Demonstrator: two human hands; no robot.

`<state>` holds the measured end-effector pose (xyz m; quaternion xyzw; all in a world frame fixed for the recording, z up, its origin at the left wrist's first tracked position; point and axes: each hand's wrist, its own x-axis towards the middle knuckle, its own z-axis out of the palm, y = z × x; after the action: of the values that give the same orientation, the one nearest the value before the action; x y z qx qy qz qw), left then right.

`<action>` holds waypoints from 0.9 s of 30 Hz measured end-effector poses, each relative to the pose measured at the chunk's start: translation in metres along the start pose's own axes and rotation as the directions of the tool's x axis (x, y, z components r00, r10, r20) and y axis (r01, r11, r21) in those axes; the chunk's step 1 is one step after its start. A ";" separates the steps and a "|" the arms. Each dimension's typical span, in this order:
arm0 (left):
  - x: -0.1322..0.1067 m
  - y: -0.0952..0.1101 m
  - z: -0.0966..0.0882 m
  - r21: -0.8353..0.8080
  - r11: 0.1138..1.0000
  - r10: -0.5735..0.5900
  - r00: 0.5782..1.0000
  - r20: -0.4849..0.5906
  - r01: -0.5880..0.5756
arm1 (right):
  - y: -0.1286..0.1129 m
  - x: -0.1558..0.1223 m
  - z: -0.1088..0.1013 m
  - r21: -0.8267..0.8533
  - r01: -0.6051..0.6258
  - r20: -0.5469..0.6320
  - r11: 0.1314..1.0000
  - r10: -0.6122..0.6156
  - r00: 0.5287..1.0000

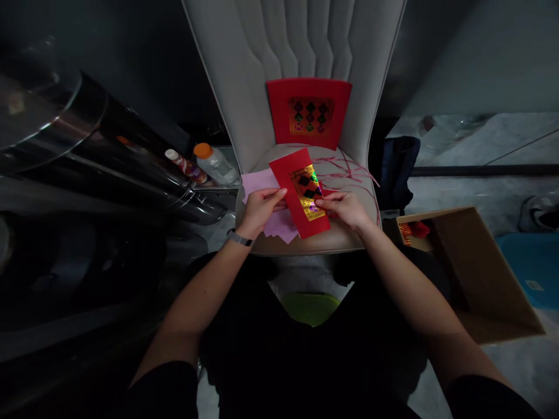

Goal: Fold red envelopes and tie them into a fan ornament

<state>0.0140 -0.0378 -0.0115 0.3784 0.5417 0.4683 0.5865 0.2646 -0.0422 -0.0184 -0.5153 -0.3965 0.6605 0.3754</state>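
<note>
A red paper card with a shiny gold panel and dark diamond shapes tilts between my two hands above the chair seat. My left hand, with a grey band at the wrist, pinches its left edge between thumb and fingers. At the right edge, my right hand is closed on the card, thumb over the gold panel. Pink paper sheets lie under my left hand, partly covered. A larger red sheet with a similar gold square leans on the chair back. Thin pink-red strings spread over the seat's right side.
The pale padded chair stands before me. Left of it are a clear bottle with an orange cap, a smaller bottle and a glossy black cylinder. An open cardboard box holding red-gold items sits right, beside a blue tub.
</note>
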 end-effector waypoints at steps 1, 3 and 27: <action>0.000 0.000 0.000 0.005 1.000 0.002 1.000 -0.007 -0.002 | 0.001 0.000 -0.001 -0.020 -0.010 0.027 1.000 0.011 1.000; 0.001 0.000 -0.001 0.014 1.000 0.007 1.000 -0.026 -0.006 | 0.002 0.001 -0.003 -0.077 -0.025 0.061 0.997 0.030 0.998; 0.015 0.000 -0.006 0.046 0.991 0.133 0.980 -0.150 -0.127 | -0.014 -0.011 -0.024 -0.376 0.032 0.219 0.926 0.056 0.974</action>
<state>0.0076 -0.0236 -0.0168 0.3865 0.5676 0.5235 0.5044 0.2919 -0.0432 -0.0051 -0.5019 -0.5530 0.6284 0.2177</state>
